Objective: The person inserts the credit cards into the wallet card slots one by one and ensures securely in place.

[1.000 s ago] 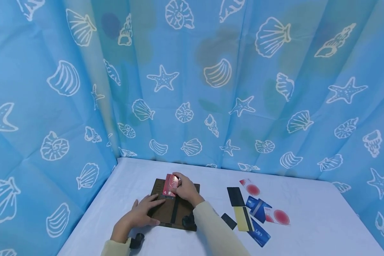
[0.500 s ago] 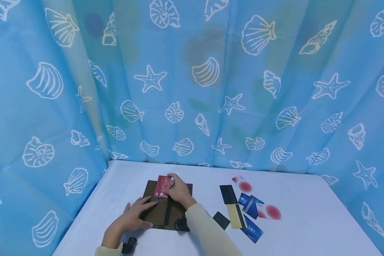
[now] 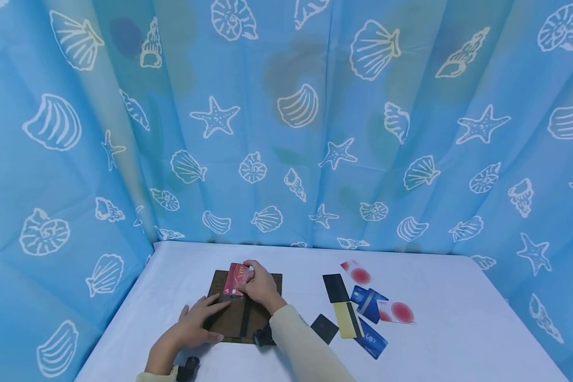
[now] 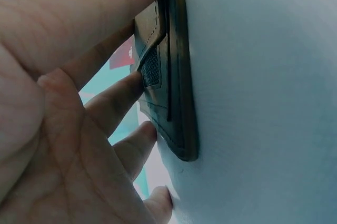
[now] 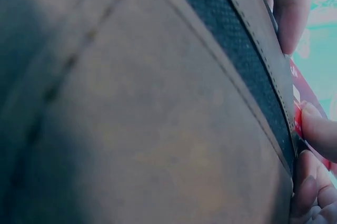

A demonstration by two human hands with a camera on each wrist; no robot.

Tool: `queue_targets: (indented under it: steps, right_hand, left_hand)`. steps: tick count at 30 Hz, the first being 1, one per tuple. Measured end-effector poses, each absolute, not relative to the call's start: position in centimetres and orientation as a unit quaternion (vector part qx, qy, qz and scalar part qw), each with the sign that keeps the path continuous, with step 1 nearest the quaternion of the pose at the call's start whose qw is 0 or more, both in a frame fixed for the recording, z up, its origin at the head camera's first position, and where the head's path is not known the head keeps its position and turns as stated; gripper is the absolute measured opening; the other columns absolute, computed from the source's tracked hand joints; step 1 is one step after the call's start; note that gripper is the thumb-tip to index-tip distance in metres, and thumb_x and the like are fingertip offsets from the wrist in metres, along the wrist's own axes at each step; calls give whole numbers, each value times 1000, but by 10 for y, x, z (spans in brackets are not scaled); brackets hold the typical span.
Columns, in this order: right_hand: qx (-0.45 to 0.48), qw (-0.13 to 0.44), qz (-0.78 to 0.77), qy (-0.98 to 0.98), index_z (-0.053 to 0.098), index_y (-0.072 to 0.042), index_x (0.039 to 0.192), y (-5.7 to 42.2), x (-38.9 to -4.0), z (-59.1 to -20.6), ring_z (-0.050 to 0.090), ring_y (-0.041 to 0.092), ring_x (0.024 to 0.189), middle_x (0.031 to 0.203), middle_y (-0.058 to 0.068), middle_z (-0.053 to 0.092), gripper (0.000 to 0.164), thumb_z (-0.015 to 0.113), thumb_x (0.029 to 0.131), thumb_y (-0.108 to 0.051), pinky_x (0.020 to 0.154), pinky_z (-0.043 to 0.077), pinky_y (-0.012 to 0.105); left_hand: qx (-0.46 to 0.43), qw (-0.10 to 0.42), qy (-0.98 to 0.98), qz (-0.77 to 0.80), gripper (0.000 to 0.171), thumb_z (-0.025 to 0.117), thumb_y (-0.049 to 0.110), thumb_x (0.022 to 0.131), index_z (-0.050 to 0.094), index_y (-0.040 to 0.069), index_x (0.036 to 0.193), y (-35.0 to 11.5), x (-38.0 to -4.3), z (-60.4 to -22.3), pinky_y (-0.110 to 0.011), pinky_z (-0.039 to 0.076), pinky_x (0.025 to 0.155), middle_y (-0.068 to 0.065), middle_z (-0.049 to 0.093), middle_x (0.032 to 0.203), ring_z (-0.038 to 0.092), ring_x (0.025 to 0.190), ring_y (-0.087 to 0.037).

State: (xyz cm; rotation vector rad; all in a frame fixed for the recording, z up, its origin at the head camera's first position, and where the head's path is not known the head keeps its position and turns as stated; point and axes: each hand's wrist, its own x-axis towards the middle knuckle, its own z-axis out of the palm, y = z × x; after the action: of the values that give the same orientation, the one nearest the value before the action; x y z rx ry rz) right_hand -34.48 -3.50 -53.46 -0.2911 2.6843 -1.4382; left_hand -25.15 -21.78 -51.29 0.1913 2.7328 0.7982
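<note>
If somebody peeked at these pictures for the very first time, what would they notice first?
Probably the big blue curtain covered in white seashells and starfish, filling the space behind the table. Next, the bright red VIP card that the right hand pinches over the brown wallet, and the scattered cards lying to the right.

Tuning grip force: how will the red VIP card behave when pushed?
The red VIP card is probably stiff, since its visible edges look straight. It's likely light, being thin and smaller than the brown wallet. Its smooth-looking printed face may be slippery.
</note>
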Motion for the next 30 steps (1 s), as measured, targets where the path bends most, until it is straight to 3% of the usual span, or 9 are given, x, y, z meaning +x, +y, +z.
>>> queue_targets:
  steps: [14, 30]
  right_hand:
    - [-106, 60, -470, 874, 55, -17, 135, -33, -345, -530, 52, 13, 74, 86, -1, 57, 59, 82, 82, -21, 63, 47, 25]
    - [-123, 72, -475, 869, 60, -15, 128, -31, -342, -531, 54, 13, 79, 90, 0, 59, 48, 79, 84, -16, 70, 51, 25]
  left_hand:
    - [62, 143, 949, 275, 75, 86, 26, 75, 54, 24, 142, -217, -252, -511, -76, 4, 113, -18, 38, 155, 25, 145, -48]
    - [73, 139, 946, 282, 75, 86, 27, 74, 54, 23, 142, -219, -249, -510, -77, 4, 113, -18, 37, 156, 24, 145, -49]
